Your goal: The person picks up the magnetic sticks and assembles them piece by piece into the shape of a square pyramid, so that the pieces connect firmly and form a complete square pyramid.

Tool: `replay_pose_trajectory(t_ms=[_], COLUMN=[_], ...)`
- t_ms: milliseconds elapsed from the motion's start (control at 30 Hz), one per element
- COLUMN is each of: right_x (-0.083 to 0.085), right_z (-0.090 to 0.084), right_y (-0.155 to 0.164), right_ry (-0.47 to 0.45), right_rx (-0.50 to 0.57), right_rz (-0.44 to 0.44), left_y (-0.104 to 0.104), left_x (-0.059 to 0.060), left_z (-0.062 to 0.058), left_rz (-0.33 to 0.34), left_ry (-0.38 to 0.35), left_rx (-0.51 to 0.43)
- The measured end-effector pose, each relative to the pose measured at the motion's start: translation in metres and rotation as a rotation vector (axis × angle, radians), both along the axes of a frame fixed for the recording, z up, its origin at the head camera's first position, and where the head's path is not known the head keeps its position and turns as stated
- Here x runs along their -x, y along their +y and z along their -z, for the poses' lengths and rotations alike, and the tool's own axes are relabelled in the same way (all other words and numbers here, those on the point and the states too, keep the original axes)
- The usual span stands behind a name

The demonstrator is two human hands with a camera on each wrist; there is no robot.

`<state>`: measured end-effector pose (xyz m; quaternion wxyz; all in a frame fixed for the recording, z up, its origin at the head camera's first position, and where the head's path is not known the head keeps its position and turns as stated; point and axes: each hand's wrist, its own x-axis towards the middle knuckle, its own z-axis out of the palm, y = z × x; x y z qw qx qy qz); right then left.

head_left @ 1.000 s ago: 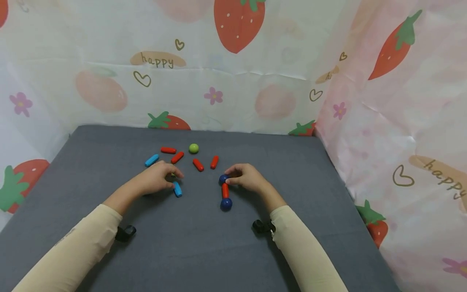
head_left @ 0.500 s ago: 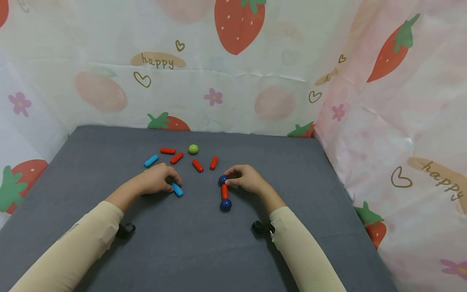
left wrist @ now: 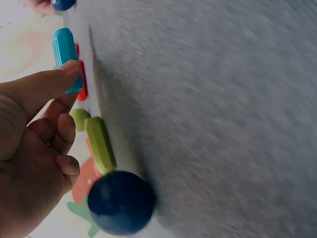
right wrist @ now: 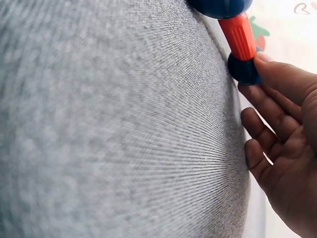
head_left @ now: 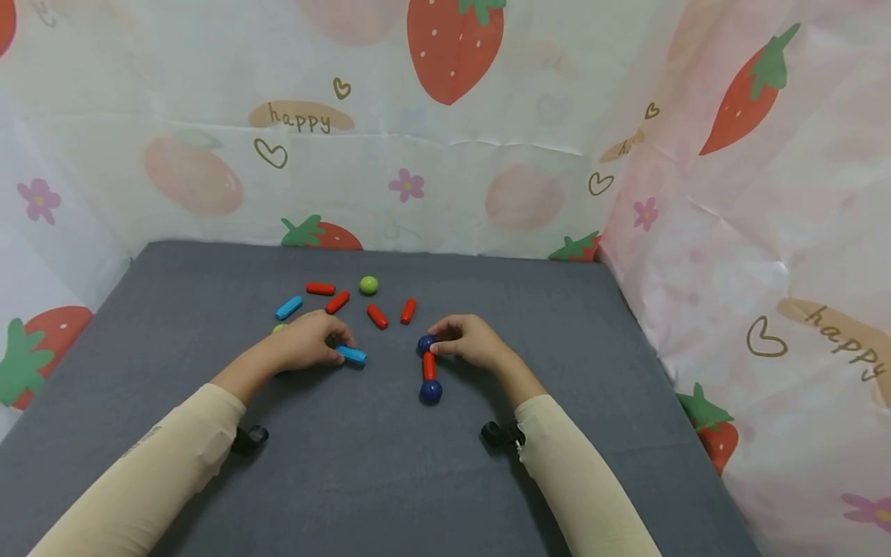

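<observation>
My left hand (head_left: 337, 346) lies on the grey mat (head_left: 362, 464), its thumb and finger pinching one end of a light blue stick (head_left: 353, 356). In the left wrist view the thumb tip presses that light blue stick (left wrist: 64, 44); beneath the palm lie a green stick (left wrist: 100, 144) and a dark blue ball (left wrist: 121, 202). My right hand (head_left: 435, 342) pinches the upper dark blue ball (head_left: 424, 343) of a dumbbell: a red stick (head_left: 428, 365) joining it to a second dark blue ball (head_left: 430, 391). The right wrist view shows my fingertips (right wrist: 265, 62) on that ball (right wrist: 242, 69).
Behind my hands lie several red sticks (head_left: 377, 316), another light blue stick (head_left: 288, 307) and a green ball (head_left: 369, 285). Strawberry-print sheets (head_left: 445, 155) wall the mat at the back and on both sides. The near half of the mat holds only my forearms.
My left hand has slid the light blue stick rightward and turned it to lie nearly level. The right hand and dumbbell have stayed put.
</observation>
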<state>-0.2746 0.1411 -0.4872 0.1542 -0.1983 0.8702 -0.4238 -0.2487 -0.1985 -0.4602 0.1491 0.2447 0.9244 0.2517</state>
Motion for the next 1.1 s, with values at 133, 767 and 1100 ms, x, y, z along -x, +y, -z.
replay_pose_trajectory(t_ms=[133, 767, 1100], right_x=[0.0, 0.0, 0.001], right_z=[-0.001, 0.003, 0.005], right_y=[0.0, 0.0, 0.0], right_ry=[0.001, -0.002, -0.002], right_rx=[0.0, 0.005, 0.03], right_rz=[0.002, 0.013, 0.014], left_y=[0.01, 0.06, 0.079], left_x=[0.002, 0.012, 0.017], left_z=[-0.003, 0.009, 0.018], left_rz=[-0.034, -0.125, -0.104], left_ry=[0.005, 0.054, 0.079], left_rx=[-0.036, -0.055, -0.032])
